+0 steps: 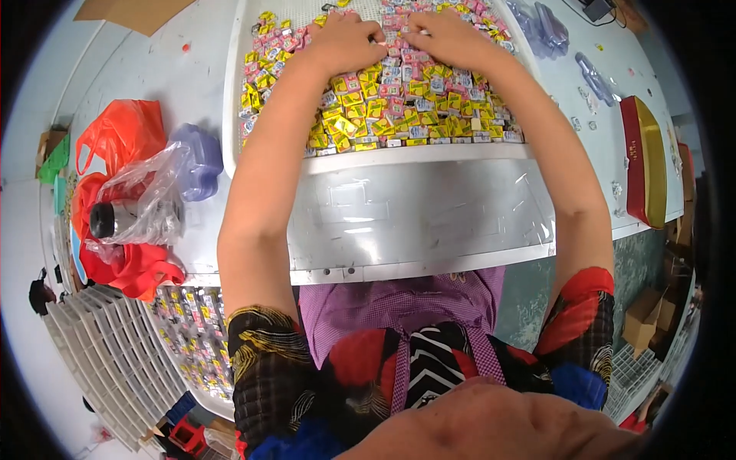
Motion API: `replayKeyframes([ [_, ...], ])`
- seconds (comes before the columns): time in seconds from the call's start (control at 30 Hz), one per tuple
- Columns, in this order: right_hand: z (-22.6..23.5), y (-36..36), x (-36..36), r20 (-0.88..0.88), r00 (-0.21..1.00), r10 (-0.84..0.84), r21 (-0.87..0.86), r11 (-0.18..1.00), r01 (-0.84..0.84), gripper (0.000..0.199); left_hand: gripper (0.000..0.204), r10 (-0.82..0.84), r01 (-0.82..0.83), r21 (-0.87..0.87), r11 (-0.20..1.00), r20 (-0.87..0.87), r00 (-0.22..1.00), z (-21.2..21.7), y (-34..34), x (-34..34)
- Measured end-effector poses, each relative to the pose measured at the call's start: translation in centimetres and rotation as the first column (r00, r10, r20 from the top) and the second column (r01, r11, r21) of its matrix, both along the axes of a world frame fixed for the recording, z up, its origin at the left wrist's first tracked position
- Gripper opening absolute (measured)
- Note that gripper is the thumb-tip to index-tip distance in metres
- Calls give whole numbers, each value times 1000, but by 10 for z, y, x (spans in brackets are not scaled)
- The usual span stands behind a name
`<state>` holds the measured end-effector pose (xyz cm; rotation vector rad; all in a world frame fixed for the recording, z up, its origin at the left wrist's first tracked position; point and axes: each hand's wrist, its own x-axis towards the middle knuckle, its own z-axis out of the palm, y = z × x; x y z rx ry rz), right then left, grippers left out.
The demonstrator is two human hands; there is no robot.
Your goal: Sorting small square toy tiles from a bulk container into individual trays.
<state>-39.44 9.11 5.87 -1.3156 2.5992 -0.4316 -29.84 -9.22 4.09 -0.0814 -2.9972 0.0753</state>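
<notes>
Yellow and pink small wrapped pieces (pixel 360 107) lie in a crowded layer inside a white tray (pixel 383 159) on the tabletop (pixel 192 77), beneath and around the grip of both hands and extending from there to the tray's near wall. The left hand (pixel 343 44) and the right hand (pixel 448 40) are set just apart over the pieces, palms down, fingers bent; whether either grip is pinching a piece cannot be determined (the hands themselves hide several fingertips). A red plastic bag (pixel 130 130) sits left of the tray, a red-and-gold box (pixel 635 161) right.
</notes>
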Motion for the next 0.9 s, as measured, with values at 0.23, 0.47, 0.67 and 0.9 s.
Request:
replayKeyframes([
  [0.23,-12,4,2,-60,995,80,-143,986,-88,33,49,-180,204,285,937,-109,978,16,34,10],
  [0.47,-6,12,11,-93,985,143,-78,986,-151,27,42,-171,135,466,875,37,985,15,39,8],
  [0.67,5,11,10,-100,984,148,24,989,-146,22,33,-150,76,455,887,128,980,23,12,18],
  [0.9,-14,36,11,-29,998,63,-404,912,-69,17,15,-54,50,523,851,-8,999,24,42,29],
])
